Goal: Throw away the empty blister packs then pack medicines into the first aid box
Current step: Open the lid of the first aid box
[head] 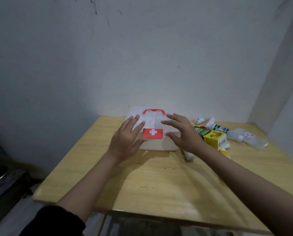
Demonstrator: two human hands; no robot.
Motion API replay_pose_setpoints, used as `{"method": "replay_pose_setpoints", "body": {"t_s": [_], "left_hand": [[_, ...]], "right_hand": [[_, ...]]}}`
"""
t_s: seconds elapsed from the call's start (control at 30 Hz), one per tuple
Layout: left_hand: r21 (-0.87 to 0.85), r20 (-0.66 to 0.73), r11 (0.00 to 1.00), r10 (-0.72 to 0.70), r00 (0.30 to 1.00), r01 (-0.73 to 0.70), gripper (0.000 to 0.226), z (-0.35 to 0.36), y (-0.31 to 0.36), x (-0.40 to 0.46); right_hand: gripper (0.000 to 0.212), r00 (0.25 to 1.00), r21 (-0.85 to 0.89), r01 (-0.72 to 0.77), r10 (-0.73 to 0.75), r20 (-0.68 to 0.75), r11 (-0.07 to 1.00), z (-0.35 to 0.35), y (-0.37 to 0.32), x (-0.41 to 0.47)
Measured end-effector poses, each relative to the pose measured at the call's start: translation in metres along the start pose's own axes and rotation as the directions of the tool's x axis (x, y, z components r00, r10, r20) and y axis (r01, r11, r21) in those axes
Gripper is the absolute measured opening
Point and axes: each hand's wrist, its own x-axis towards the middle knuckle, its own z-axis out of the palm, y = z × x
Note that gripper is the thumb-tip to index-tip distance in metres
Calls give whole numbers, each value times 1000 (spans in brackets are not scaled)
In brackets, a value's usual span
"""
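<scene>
hands (pixel 156 138) spread | first aid box (pixel 156 143) white-cross red label | carton (pixel 214 137) unreadable

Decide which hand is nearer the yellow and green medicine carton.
Right. The right hand is beside the yellow and green medicine carton; the left hand is across the first aid box.

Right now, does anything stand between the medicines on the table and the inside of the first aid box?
Yes: the first aid box is closed, its lid down under the red handle. The left hand and right hand lie open over it. The medicines sit beside it.
</scene>
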Motion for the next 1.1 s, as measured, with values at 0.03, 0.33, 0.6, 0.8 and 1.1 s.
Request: {"method": "replay_pose_setpoints", "body": {"t_s": [0.03,0.33,0.6,0.8,1.1], "left_hand": [[-22,-8,1000,-18,1000,18,52,-1,1,0],[-144,-109,962,-250,962,233,33,6,19,9],[-170,-149,947,-299,943,273,41,12,19,12],[-169,32,874,-457,889,456,83,15,17,9],[-309,125,750,-577,807,584,98,16,22,11]], "right_hand": [[44,1000,12,-6,6,0,1000,0,-2,-1],[25,964,192,-117,158,-213,974,17,-20,-2],[15,950,198,-140,188,-249,970,28,-19,-1],[25,972,110,-57,80,-222,992,27,-12,-4],[32,980,-150,102,-126,-157,983,19,2,-2]]}}
